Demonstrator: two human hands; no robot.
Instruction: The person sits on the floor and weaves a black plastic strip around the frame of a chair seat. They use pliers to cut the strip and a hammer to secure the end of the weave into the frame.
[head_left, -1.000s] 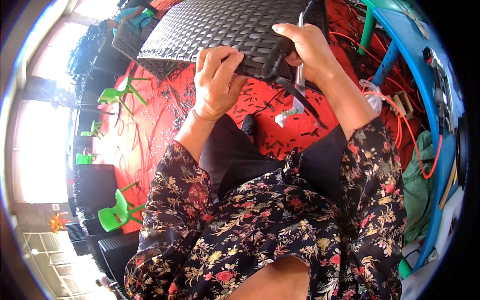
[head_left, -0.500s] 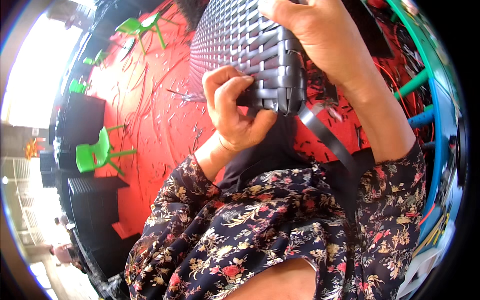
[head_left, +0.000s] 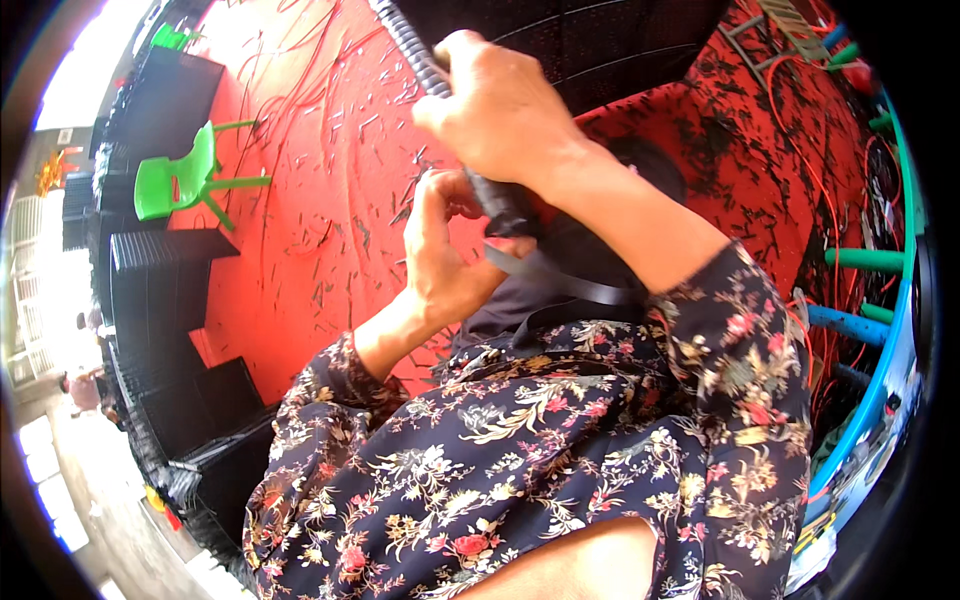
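Note:
A black woven panel (head_left: 412,45), plaited from flat glossy strips, is seen nearly edge-on, its narrow wrapped edge slanting down toward my lap. My right hand (head_left: 510,115) is closed over that edge, partly covering it. Around the lower end curls my left hand (head_left: 442,250), thumb below and fingers behind; some fingertips are hidden. From this lower end a loose flat black strip (head_left: 575,284) runs right, across my dark lap toward my right sleeve.
Short black offcuts litter the red floor (head_left: 320,200). A green chair (head_left: 180,180) and dark woven pieces (head_left: 165,285) stand left. A large black panel (head_left: 620,50) is ahead. Blue and green tubes (head_left: 850,325) and red cords lie right.
The woven panel has turned from showing its broad face to nearly edge-on. My right hand has moved left and down along it, closer to my left hand; the loose strip now lies flatter.

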